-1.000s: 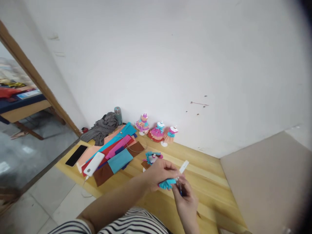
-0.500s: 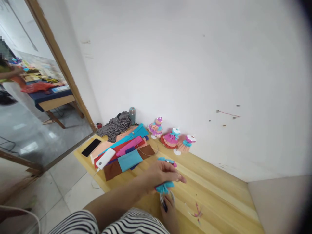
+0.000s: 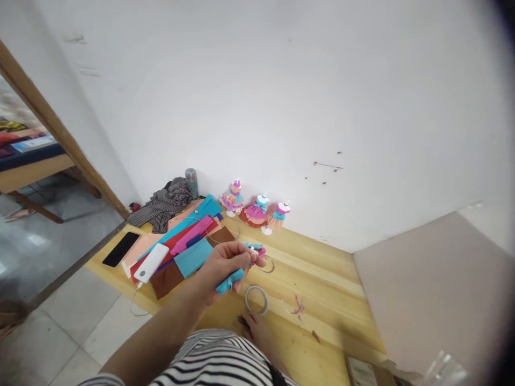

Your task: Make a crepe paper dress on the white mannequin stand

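My left hand point(image 3: 231, 262) is closed, thumb and fingertips pinched together, over the middle of the wooden table. It holds a small piece of gathered doll clothing point(image 3: 230, 281) in blue cloth; pink and blue bits also show beyond the fingers. Low in the view, close to my body, my right hand point(image 3: 255, 327) rests with curled fingers by a pale roll of tape point(image 3: 256, 300). Something dark shows at its fingers, too unclear to name. Three little dress forms point(image 3: 257, 212) in frilled pink, blue, peach and purple skirts stand along the wall.
Folded coloured cloth point(image 3: 193, 257), a white power bank point(image 3: 152, 262) with a cable and a black phone point(image 3: 121, 249) lie on the left. Behind them are a striped garment point(image 3: 164, 203) and a flask point(image 3: 192, 183). Pink scraps point(image 3: 298, 305) and a box point(image 3: 362, 372) are on the right.
The view has turned right, so the table's things sit further left. My left hand has drawn away from my right hand, still holding the cloth, and the tape roll now shows whole.
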{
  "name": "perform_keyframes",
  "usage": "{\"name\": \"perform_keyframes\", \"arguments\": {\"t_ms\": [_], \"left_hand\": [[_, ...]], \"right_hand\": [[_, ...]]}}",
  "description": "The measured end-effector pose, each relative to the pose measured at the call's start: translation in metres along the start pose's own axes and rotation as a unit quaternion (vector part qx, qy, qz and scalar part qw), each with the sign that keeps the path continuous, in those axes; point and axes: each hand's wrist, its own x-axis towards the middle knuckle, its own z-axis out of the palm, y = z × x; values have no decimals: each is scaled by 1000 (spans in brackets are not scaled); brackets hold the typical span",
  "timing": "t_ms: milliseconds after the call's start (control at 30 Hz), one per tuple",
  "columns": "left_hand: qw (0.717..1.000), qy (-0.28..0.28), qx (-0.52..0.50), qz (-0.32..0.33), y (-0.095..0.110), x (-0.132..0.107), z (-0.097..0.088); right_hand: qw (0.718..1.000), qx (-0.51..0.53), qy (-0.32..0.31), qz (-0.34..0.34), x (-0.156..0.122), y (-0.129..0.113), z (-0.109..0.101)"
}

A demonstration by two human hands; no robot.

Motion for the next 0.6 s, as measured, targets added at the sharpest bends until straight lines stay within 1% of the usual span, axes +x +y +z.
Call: {"name": "perform_keyframes", "arguments": {"t_ms": [100, 200, 267, 333, 367, 400, 433, 500, 533, 600], "left_hand": [[1000, -13, 12, 5, -5, 1, 2], [999, -23, 28, 24, -7, -1, 5], [998, -23, 47, 33, -7, -5, 8], [996, -21, 78, 38, -6, -8, 10], [994, -20, 101, 42, -5, -10, 11], [990, -18, 129, 52, -5, -11, 12], [984, -14, 161, 75, -5, -12, 13], [964, -6, 230, 131, -4, -14, 14], [953, -4, 260, 158, -4, -14, 14], [935, -4, 299, 191, -4, -14, 14]], "right_hand": [[999, 29, 31, 5, 17, -14, -4], [995, 79, 65, 12, 39, -39, -18], [988, 111, 105, 19, 52, -65, -38], [976, 151, 156, 21, 61, -99, -64], [956, 218, 198, 16, 65, -118, -78], [938, 269, 221, 3, 68, -136, -91], [928, 298, 222, -14, 71, -154, -104], [931, 319, 176, -33, 77, -183, -123], [933, 320, 159, -34, 80, -194, -130], [937, 324, 127, -34, 85, -208, -136]]}}
